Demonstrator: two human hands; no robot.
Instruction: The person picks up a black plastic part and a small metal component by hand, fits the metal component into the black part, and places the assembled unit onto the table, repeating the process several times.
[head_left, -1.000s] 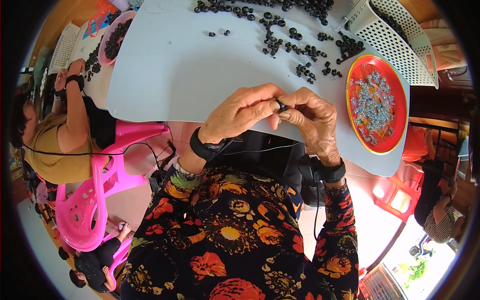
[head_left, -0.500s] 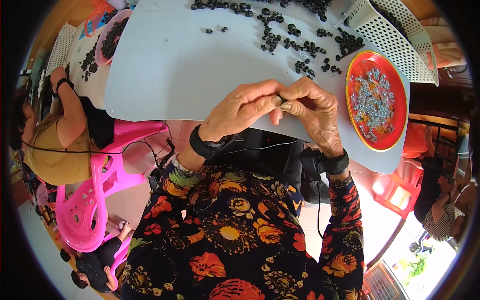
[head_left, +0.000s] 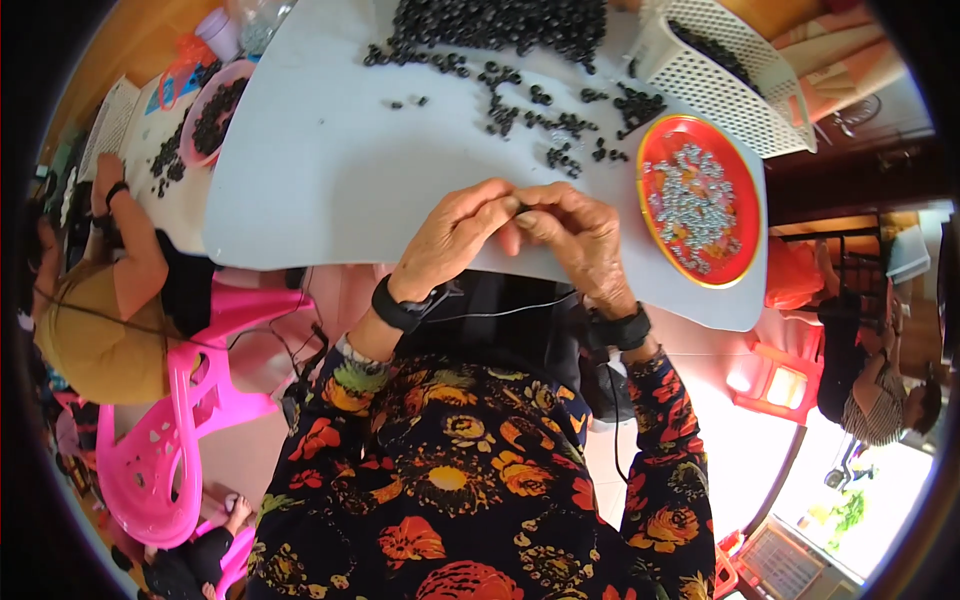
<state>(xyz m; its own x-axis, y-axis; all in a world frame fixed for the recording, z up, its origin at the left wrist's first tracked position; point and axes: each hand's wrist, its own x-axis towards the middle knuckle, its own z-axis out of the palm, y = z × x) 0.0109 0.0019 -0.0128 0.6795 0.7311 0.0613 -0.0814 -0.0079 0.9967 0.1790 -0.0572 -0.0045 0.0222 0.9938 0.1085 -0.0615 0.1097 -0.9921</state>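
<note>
Above the near edge of the pale table (head_left: 300,180), my two hands meet fingertip to fingertip. My left hand (head_left: 450,240) pinches a small black part (head_left: 521,209) between thumb and fingers. The thumb and forefinger of my right hand (head_left: 585,242) close on the same part from the other side. My fingers cover most of it, so its exact shape is hidden. Beyond my hands lie scattered small round black parts (head_left: 502,112). To the right of my right hand is a red plate (head_left: 743,215) with a yellow rim, holding many small clear or silvery pieces (head_left: 700,195).
A big heap of black parts (head_left: 500,25) covers the table's far side. A white perforated basket (head_left: 690,75) with black parts stands far right. At left, a person in a mustard top (head_left: 105,330) works beside a pink bowl (head_left: 190,145). A pink chair (head_left: 150,480) stands lower left.
The view has shifted, so table, plate and basket appear further left and more of the black heap shows. My hands stay together on the small black part.
</note>
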